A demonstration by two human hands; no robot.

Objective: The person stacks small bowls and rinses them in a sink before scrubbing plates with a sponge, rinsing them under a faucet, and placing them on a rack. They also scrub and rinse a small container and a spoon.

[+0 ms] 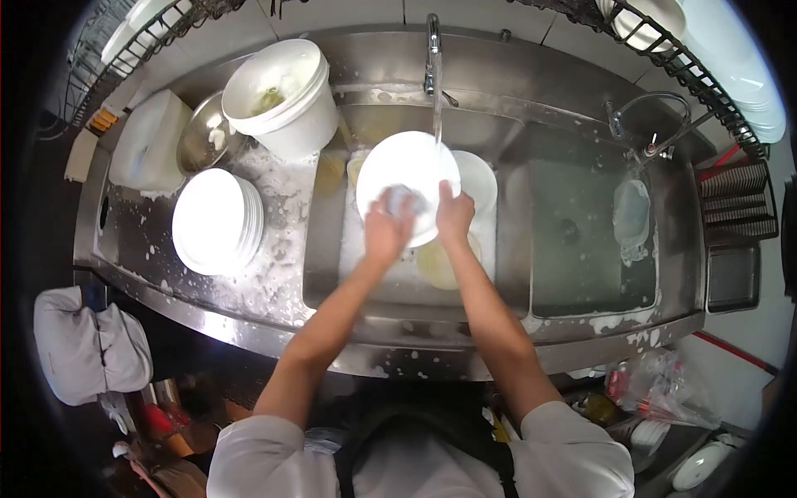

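A round white plate (398, 158) is tilted over the left sink basin (320, 274), under the running water (437, 108) from the tap. My right hand (455, 214) is closed on the plate's right edge. Pressed against the plate's face, my left hand (388, 228) is closed on a greyish scrubber (402, 201), which is blurred by motion, so its exact kind is unclear. Behind the held plate, another white plate (480, 187) shows in the basin with suds around it. A yellowish round dish (440, 264) lies low in the same basin, partly covered by my right forearm.
A stack of white plates (207, 224) stands on the soapy left counter. Behind it are a white bucket (290, 124) with scraps, a metal bowl (199, 137) and a whitish container (148, 141). The right basin (573, 274) holds water, with a second tap (652, 149) above. Wire racks (689, 66) hang overhead.
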